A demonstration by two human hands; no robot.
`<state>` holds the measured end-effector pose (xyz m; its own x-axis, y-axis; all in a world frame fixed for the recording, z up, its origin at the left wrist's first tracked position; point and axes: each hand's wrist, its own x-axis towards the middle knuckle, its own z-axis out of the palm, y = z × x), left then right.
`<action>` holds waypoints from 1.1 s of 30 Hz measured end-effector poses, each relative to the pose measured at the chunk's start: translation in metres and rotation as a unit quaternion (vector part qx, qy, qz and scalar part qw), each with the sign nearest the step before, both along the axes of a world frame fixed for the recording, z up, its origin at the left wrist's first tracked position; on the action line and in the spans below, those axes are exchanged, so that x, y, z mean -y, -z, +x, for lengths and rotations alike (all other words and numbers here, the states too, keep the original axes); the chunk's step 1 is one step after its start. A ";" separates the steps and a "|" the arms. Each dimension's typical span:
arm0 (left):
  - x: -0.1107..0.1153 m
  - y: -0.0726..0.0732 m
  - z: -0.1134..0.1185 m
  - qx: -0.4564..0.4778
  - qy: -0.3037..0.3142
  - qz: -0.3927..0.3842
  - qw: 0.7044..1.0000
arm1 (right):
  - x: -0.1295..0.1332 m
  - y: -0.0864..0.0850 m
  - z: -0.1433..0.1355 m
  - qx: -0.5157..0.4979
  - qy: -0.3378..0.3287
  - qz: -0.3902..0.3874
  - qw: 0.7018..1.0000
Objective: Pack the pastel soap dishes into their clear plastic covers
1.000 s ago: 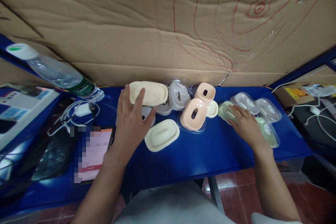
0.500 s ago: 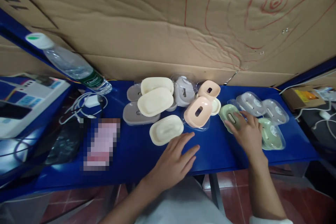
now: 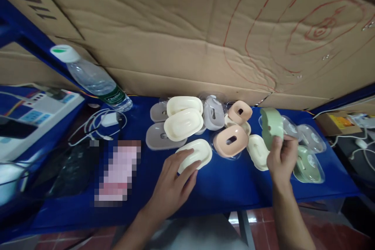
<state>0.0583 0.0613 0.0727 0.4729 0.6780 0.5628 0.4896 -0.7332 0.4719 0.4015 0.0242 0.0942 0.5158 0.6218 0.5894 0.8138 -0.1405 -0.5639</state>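
My right hand is closed on a green plastic soap dish piece and holds it tilted up above the table. Below it lies a cream dish. My left hand reaches over a cream oval soap dish, its fingers apart over the dish's left side; whether they touch it I cannot tell. Two more cream dishes overlap behind, partly over grey soap dishes. Peach soap dish pieces with slots lie in the middle. A green dish in clear plastic is right of my right hand.
Clear and grey dishes lie at the right. To the left are a water bottle, a white charger with cable, a blurred-out pink item and a power strip. Cardboard walls the blue table's back.
My right hand has lifted the green piece, uncovering a cream dish beneath. My left hand has moved left, over the front cream dish. The camera view has shifted slightly.
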 end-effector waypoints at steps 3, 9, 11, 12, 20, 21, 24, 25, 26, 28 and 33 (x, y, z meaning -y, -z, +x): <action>-0.003 -0.005 0.006 -0.004 0.016 0.006 1.000 | -0.043 -0.026 -0.035 0.095 -0.190 -0.042 0.976; -0.001 -0.009 0.003 0.002 -0.034 0.025 0.999 | -0.151 -0.064 -0.106 0.211 -0.398 -0.124 0.884; 0.000 -0.007 -0.005 0.000 -0.061 0.025 0.998 | -0.165 -0.067 -0.117 0.216 -0.390 -0.129 0.886; -0.001 -0.005 -0.009 -0.002 -0.071 0.024 0.997 | -0.163 -0.068 -0.117 0.216 -0.383 -0.124 0.889; -0.018 0.015 -0.017 -0.047 -0.085 0.012 0.995 | 0.007 -0.021 -0.034 0.143 -0.234 -0.117 0.954; -0.021 0.015 -0.014 -0.052 -0.082 0.013 0.995 | 0.033 -0.004 -0.023 0.128 -0.172 -0.120 0.969; -0.023 0.013 -0.003 -0.056 -0.065 0.020 0.996 | 0.089 0.048 -0.006 0.129 -0.046 -0.196 0.971; -0.022 0.011 0.002 -0.059 -0.048 0.024 0.997 | 0.099 0.062 -0.004 0.131 -0.028 -0.224 0.965; -0.019 0.009 0.008 -0.064 -0.020 0.029 0.997 | 0.106 0.072 -0.004 0.133 -0.015 -0.242 0.961; -0.010 0.007 0.021 -0.086 0.060 0.040 0.994 | 0.109 0.079 -0.003 0.140 0.003 -0.249 0.958; 0.019 0.007 0.051 -0.176 0.181 0.038 0.967 | 0.097 0.064 0.013 0.162 -0.033 -0.240 0.957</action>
<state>0.1095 0.0424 0.0660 0.8425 0.3955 0.3657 0.3149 -0.9125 0.2612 0.4144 -0.0730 0.0302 0.3049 0.8858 0.3498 0.9509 -0.2626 -0.1637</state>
